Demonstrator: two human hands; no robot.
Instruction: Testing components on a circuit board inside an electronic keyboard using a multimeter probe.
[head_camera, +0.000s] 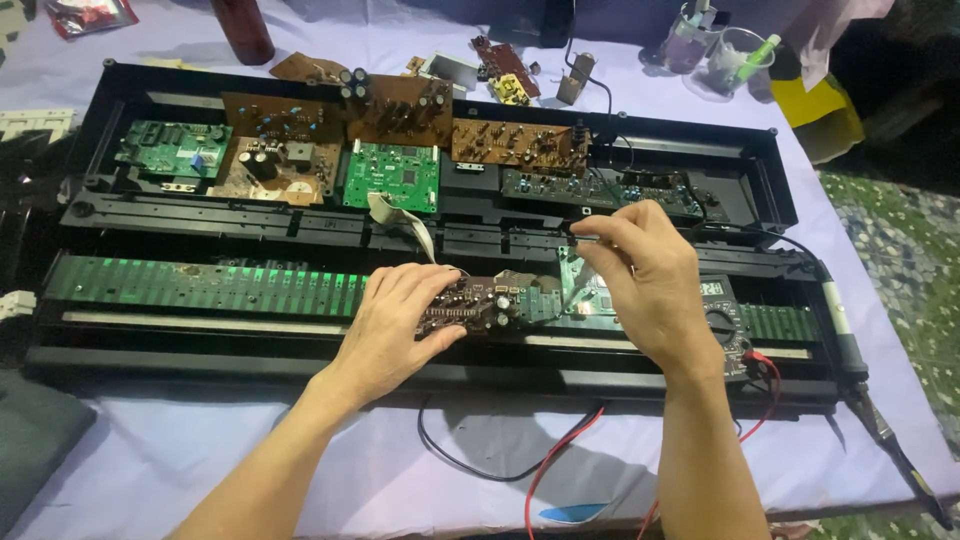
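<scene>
Left hand grips a brown board over the open keyboard case, right hand at its 3 o'clock pinching a thin tool.

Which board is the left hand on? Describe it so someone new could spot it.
Start at the long black opened keyboard case lying across the lilac-covered table. Along its front runs a green strip of key contacts; near the middle of that strip the left hand grips a small dark brown circuit board. Unlike the boards fixed in the back row, it is lifted loose, with a grey ribbon cable trailing behind it.
</scene>
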